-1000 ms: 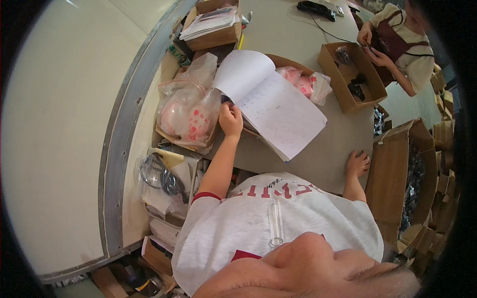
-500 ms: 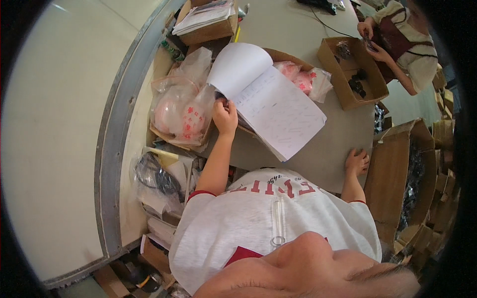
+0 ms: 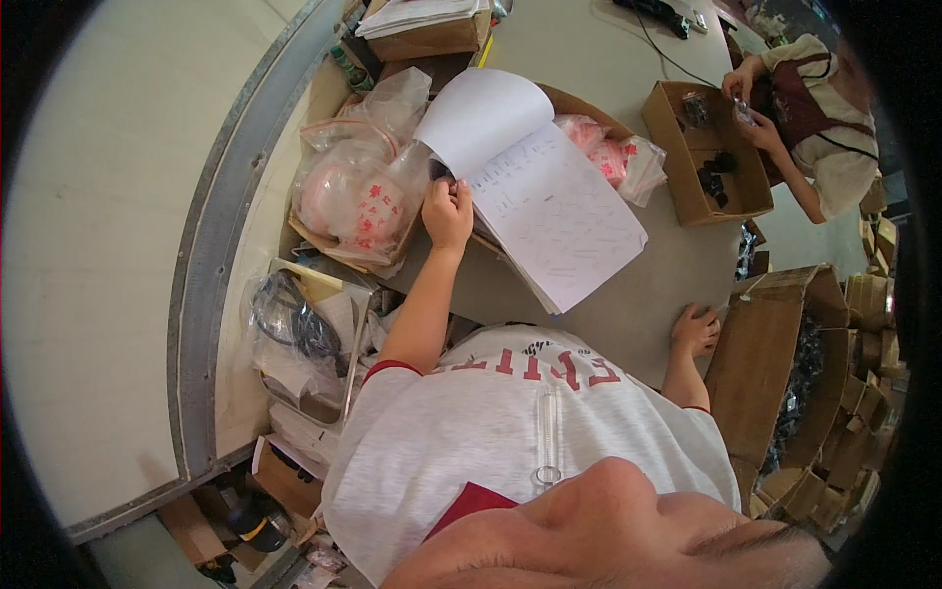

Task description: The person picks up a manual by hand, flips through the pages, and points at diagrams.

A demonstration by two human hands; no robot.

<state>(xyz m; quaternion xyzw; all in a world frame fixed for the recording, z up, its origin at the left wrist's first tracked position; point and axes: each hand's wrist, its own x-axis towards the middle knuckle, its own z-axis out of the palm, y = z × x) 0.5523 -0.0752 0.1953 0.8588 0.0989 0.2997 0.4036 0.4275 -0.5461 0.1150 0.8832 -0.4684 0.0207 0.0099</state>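
A thick pad of white paper with handwriting lies at a slant on the grey table. Its upper pages are turned up and curl over toward the far left. My left hand is closed at the pad's left edge, fingers curled next to a small dark object that I cannot make out. My right hand rests on the table near its right edge with fingers apart, holding nothing, beside a large cardboard box.
Left of the pad, clear bags with red print fill a cardboard box. More red-printed bags lie behind the pad. An open box with black parts stands at the far right, where a co-worker's hands hold a small item. Bagged cable lies lower left.
The view has shifted slightly. My left hand stays at the pad's edge and the pages remain curled up. My right hand keeps to the table.
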